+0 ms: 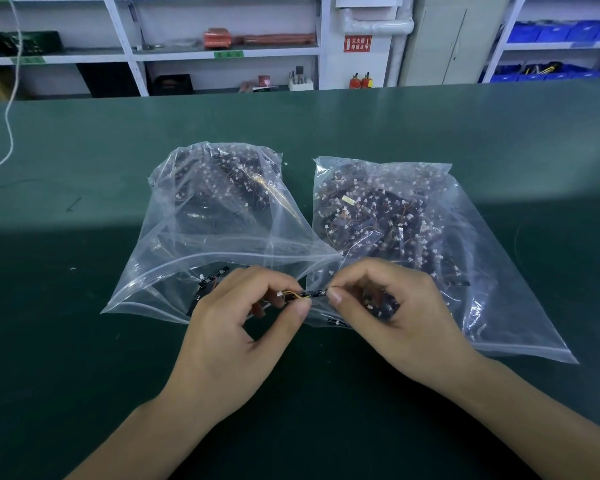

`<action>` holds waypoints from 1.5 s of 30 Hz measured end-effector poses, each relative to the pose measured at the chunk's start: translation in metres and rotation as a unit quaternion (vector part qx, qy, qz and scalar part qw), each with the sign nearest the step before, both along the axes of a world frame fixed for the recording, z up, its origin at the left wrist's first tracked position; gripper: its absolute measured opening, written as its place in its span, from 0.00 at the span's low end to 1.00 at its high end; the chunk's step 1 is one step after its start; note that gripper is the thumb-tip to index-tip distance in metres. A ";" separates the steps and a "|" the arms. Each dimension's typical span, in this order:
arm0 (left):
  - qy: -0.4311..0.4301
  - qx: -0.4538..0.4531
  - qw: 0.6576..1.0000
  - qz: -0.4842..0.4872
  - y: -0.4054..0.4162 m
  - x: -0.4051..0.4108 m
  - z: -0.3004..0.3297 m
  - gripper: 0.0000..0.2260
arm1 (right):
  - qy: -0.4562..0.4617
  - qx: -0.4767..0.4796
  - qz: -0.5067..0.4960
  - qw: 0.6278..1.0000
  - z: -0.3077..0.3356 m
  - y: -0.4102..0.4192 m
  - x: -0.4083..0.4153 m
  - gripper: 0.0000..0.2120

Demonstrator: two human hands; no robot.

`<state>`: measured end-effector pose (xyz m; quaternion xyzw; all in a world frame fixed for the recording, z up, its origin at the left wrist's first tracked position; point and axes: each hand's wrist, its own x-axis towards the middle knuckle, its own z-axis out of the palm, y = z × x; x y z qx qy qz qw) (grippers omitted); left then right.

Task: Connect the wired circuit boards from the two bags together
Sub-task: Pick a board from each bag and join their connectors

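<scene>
Two clear plastic bags full of small black wired circuit boards lie side by side on the green table: the left bag (219,216) and the right bag (395,216). Both hands meet over the bags' near edges. My left hand (236,327) pinches a small white connector (278,294) with a yellow wire. My right hand (388,313) pinches the end of a thin black circuit board (313,293) that runs toward the left hand. Whether the board and connector are joined is hidden by the fingers.
Loose black boards (205,284) lie inside the left bag's mouth. A white cord (9,109) hangs down at the far left of the table (465,133). White shelving with boxes and blue bins (548,32) stands beyond the table's far edge.
</scene>
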<state>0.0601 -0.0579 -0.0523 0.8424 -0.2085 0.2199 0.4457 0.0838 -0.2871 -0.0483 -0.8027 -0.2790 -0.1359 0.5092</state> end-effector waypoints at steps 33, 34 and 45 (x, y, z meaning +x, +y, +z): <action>0.086 -0.055 0.994 -0.035 -0.002 0.000 -0.001 0.04 | 0.112 0.003 0.019 0.994 0.002 0.002 -0.002 0.07; 0.086 -0.055 0.994 -0.036 -0.001 0.000 -0.001 0.05 | 0.112 0.004 0.018 0.993 0.002 0.002 -0.001 0.06; 0.078 -0.046 0.996 -0.026 -0.002 0.001 0.000 0.05 | 0.101 -0.001 0.025 0.995 0.002 0.001 -0.001 0.06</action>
